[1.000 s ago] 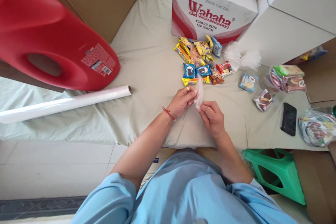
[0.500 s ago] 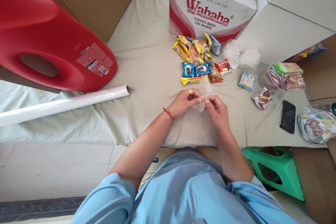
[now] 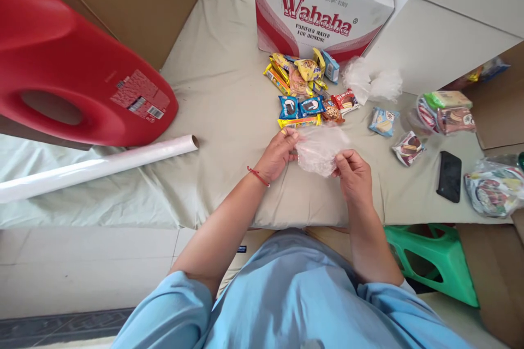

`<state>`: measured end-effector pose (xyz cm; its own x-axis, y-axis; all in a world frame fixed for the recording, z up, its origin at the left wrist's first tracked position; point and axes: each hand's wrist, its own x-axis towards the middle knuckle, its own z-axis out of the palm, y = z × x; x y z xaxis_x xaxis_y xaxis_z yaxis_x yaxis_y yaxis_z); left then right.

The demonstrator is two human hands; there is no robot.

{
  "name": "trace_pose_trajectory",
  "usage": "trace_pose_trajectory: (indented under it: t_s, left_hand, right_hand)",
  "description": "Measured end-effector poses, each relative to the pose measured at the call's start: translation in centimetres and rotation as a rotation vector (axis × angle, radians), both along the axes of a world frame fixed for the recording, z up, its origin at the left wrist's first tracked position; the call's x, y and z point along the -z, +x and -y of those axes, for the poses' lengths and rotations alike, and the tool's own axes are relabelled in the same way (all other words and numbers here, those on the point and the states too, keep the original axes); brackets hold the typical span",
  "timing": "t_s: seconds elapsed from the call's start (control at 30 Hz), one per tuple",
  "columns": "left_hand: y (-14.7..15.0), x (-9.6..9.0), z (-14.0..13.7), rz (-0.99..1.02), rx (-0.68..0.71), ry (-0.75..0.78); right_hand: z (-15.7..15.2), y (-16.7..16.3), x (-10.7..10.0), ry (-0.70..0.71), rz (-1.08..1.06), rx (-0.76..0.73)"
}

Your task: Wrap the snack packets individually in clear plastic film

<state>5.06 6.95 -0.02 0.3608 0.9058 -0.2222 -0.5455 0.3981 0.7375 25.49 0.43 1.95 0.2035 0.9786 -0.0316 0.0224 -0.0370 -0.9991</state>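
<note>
A clear plastic bag (image 3: 321, 150) is stretched between my two hands, above the cloth. My left hand (image 3: 279, 155), with a ring and a red string bracelet, pinches its left edge. On the other side, my right hand (image 3: 354, 173) grips the bag's right edge between thumb and fingers. Just beyond the bag lie blue-wrapped snacks (image 3: 300, 107), a yellow snack bar (image 3: 298, 121) and a red snack packet (image 3: 345, 102). Behind them sits a heap of yellow snack packets (image 3: 308, 70). More crumpled clear bags (image 3: 385, 84) rest to its right.
A Wahaba-style water carton (image 3: 323, 11) stands at the back. On the left are a red jug (image 3: 94, 82) and a white film roll (image 3: 98, 166). To the right lie single snack packets (image 3: 408, 148), a black phone (image 3: 449, 177) and bagged snacks (image 3: 493, 192). A green stool (image 3: 440, 267) stands below.
My hands have moved apart, and the bag that was bunched between them is now spread wide. The view has shifted slightly; the snacks lie as before.
</note>
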Motion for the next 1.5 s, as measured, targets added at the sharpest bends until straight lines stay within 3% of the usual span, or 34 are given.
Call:
trace_pose_trajectory:
  t_s: [0.17, 0.4, 0.47, 0.57, 0.63, 0.7, 0.77, 0.9, 1.1, 1.3, 1.4, 1.5]
  left_hand:
    - [0.6, 1.3, -0.1, -0.176, -0.051, 0.072]
    - [0.3, 2.0, -0.8, -0.055, -0.17, -0.008]
    - [0.3, 1.7, -0.7, -0.18, -0.311, 0.083]
    - [0.0, 0.9, -0.1, -0.405, -0.483, 0.347]
    - [-0.2, 0.3, 0.3, -0.47, -0.404, 0.549]
    - [-0.2, -0.1, 0.6, -0.52, -0.24, 0.718]
    - [0.0, -0.2, 0.8, -0.612, -0.122, 0.79]
    - [0.3, 0.5, 0.5, -0.633, -0.114, 0.674]
    - [-0.2, 0.5, 0.0, -0.24, -0.215, 0.345]
    - [0.2, 0.2, 0.0, -0.131, -0.163, 0.305]
    - [0.2, 0.3, 0.1, -0.183, -0.169, 0.328]
    - [0.2, 0.3, 0.2, -0.248, -0.152, 0.361]
  right_hand:
    - [0.0, -1.1, -0.4, -0.048, 0.052, -0.116]
    - [-0.7, -0.2, -0.5, -0.091, -0.163, -0.131]
    - [-0.8, 0.1, -0.5, -0.085, -0.155, -0.112]
    - [-0.8, 0.3, -0.5, -0.064, -0.123, -0.104]
    - [-0.8, 0.2, -0.6, -0.053, -0.107, -0.119]
    - [-0.8, -0.1, -0.7, -0.043, -0.104, -0.144]
    - [-0.9, -0.4, -0.8, -0.035, -0.1, -0.17]
    - [-1.0, -0.3, -0.9, -0.028, -0.076, -0.16]
    - [-1.0, 1.3, -0.5, -0.061, -0.072, -0.055]
    - [-0.9, 2.0, 1.1, -0.125, -0.063, -0.047]
    - [-0.5, 1.8, 1.0, -0.047, 0.092, 0.044]
    - [0.3, 1.1, -0.5, 0.183, 0.39, 0.242]
